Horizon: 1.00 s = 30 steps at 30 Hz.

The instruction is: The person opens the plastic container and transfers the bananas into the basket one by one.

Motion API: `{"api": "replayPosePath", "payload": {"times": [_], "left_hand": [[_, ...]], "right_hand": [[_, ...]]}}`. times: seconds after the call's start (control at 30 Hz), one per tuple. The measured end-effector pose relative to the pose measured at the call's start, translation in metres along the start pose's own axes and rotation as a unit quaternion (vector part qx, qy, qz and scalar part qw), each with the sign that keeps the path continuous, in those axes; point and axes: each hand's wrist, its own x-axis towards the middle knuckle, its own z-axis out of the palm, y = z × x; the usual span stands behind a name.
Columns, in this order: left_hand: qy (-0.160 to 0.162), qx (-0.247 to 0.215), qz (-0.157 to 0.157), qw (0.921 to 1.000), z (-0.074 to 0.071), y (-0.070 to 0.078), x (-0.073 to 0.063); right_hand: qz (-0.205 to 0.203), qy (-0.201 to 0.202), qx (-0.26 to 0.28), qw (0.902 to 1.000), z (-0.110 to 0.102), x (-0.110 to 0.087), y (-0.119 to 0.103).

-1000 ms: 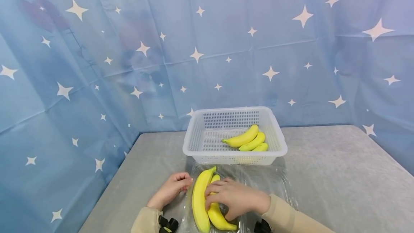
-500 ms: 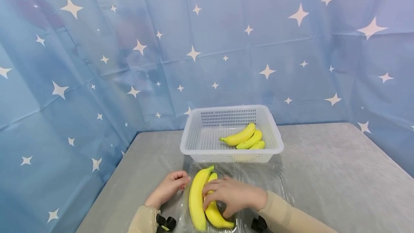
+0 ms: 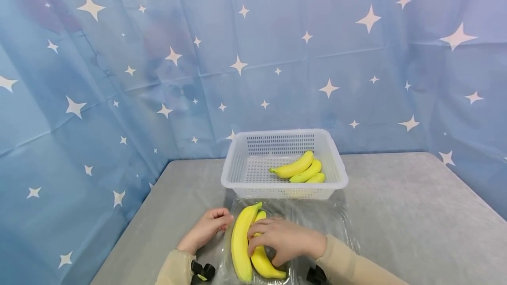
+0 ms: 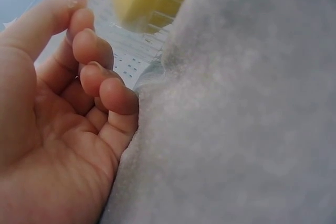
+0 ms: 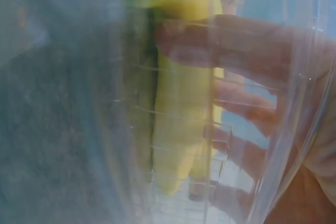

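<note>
In the head view a clear plastic clamshell box (image 3: 292, 276) lies opened out on the table. Its left half holds two yellow bananas, the longer left banana (image 3: 240, 243) beside a right banana (image 3: 264, 264). My right hand (image 3: 287, 239) reaches over from the right and grips the right banana, fingers along its left side and thumb on its right. Through the plastic, the right wrist view shows the thumb against the banana (image 5: 181, 108). My left hand (image 3: 210, 228) is at the box's left edge, fingers curled, thumb and index fingertips pinching the thin plastic rim.
A white perforated basket (image 3: 285, 185) stands just behind the box. Three bananas (image 3: 295, 166) lie at its right side. The grey table (image 3: 400, 214) extends to both sides, and a blue star-patterned cloth (image 3: 269, 47) hangs behind it.
The head view has shifted slightly. Both hands and the bananas keep the same places relative to the box and basket.
</note>
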Motion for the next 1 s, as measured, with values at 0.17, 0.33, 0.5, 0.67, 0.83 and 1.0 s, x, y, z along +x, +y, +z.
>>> {"api": "replayPosePath", "payload": {"times": [0.17, 0.33, 0.5, 0.67, 0.83, 1.0], "left_hand": [[0.001, 0.000, -0.005, 1.0000, 0.001, 0.002, 0.001], [0.002, -0.001, -0.009, 1.0000, 0.002, 0.002, 0.002], [0.003, -0.005, -0.013, 0.9999, 0.000, 0.000, 0.001], [0.000, -0.016, -0.014, 0.9998, 0.000, -0.001, 0.000], [-0.002, -0.017, -0.010, 0.9998, -0.001, -0.001, 0.001], [-0.002, -0.012, -0.013, 0.9998, -0.001, -0.002, 0.002]], "right_hand": [[0.000, 0.008, -0.007, 0.9999, 0.002, -0.001, -0.001], [0.000, -0.001, -0.025, 0.9997, 0.001, -0.001, -0.003], [-0.011, -0.007, -0.046, 0.9988, -0.001, 0.001, -0.005], [-0.008, -0.005, -0.086, 0.9963, 0.001, 0.004, -0.008], [-0.004, 0.009, -0.108, 0.9941, 0.003, 0.003, -0.012], [-0.011, 0.023, -0.115, 0.9931, 0.005, 0.001, -0.011]]}}
